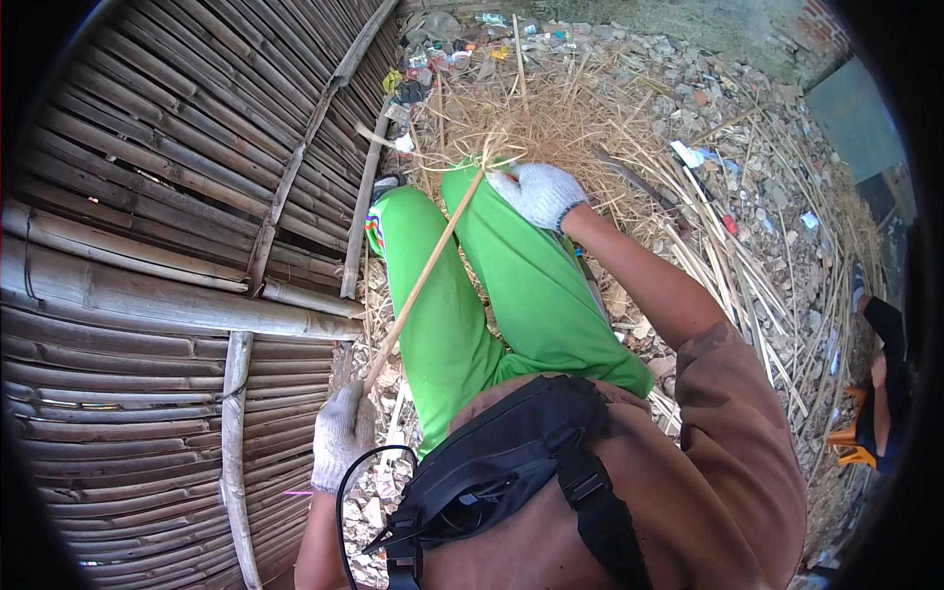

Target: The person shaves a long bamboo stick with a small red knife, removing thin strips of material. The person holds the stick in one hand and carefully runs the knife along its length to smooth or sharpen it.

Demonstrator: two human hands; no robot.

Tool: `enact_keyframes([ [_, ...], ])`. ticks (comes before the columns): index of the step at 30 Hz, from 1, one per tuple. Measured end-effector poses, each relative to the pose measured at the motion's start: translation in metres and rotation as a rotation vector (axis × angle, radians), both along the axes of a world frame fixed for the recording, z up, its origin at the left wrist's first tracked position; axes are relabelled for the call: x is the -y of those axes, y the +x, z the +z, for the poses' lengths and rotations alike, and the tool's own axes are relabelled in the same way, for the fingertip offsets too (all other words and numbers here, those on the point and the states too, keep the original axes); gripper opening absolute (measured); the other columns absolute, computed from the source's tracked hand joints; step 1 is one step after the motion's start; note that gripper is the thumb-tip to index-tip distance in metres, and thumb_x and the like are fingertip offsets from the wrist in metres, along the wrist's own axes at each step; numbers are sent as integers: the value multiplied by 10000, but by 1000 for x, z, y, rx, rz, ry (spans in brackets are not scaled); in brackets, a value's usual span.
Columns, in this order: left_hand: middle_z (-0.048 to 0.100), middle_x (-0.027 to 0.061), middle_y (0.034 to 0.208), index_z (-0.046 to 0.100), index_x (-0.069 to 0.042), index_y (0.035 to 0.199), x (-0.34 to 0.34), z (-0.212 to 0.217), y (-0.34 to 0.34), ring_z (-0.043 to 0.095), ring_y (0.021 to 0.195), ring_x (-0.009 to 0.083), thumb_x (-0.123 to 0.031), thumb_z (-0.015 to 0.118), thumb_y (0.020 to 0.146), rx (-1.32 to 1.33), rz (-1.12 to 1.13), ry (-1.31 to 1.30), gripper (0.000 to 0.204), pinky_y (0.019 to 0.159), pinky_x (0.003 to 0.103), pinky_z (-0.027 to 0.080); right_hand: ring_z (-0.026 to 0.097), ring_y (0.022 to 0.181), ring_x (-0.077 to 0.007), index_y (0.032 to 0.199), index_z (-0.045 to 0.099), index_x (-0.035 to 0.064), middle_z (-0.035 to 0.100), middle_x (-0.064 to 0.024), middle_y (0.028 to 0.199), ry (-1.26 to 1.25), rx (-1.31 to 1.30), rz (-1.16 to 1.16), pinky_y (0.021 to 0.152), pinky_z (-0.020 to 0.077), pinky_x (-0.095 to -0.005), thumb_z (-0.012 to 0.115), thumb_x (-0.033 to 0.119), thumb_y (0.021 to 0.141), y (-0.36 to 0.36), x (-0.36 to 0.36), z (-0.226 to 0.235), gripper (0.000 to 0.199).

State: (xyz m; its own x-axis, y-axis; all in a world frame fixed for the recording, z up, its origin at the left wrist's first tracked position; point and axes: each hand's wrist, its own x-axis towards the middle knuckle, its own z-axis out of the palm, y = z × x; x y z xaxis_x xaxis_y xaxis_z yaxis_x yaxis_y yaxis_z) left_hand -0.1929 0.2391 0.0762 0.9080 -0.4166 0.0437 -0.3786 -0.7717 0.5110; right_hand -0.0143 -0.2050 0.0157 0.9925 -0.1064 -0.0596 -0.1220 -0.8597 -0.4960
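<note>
A long, thin bamboo strip (429, 264) runs slantwise across my green-trousered legs. My left hand (342, 433), in a white knit glove, is closed around its lower end by my left hip. Pale curled shavings (484, 149) cluster at the strip's far end, above my right knee. There my right hand (544, 194), gloved the same way, rests on the knee beside the strip with its fingers curled in. What those fingers grip, if anything, is hidden from this view.
A bamboo slat wall (147, 295) stands close on my left. Ahead lies a heap of shavings (551, 123) on littered, stony ground. Long loose strips (733, 265) lie to the right. Another person (880, 374) sits at the far right on an orange stool (848, 438).
</note>
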Motion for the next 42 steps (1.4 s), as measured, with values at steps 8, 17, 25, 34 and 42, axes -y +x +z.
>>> enact_keyframes([
  [8,640,302,806,628,12,993,85,-19,100,672,794,509,-164,614,1066,177,-115,-25,191,709,579,528,767,1028,-477,1081,798,9,783,-303,1084,-49,21,63,932,588,-597,370,753,1069,4,-4,0,858],
  [17,694,298,831,658,-15,935,181,-28,202,699,834,513,-208,645,1025,280,-196,111,214,782,596,567,769,1049,-468,1115,814,18,775,-315,1111,-25,-19,85,959,592,-588,379,748,1063,6,-9,2,851],
  [25,658,321,808,647,8,971,143,-17,165,679,809,528,-187,618,1051,197,-204,77,212,733,594,527,772,1068,-453,1122,814,17,780,-304,1136,-13,-32,67,968,594,-580,373,753,1062,-1,-12,10,860],
  [34,619,301,792,625,31,1014,77,36,79,649,777,519,-122,602,1075,-18,-94,67,166,675,557,500,773,1073,-450,1125,814,22,783,-295,1145,-31,-31,51,962,592,-585,368,754,1062,-1,-3,5,860],
  [42,616,244,774,662,37,1004,4,69,1,600,637,409,-84,621,1059,-116,48,79,139,619,450,502,750,1027,-488,1047,802,55,776,-293,1065,-34,24,18,935,578,-598,406,743,1067,-9,0,6,794],
])
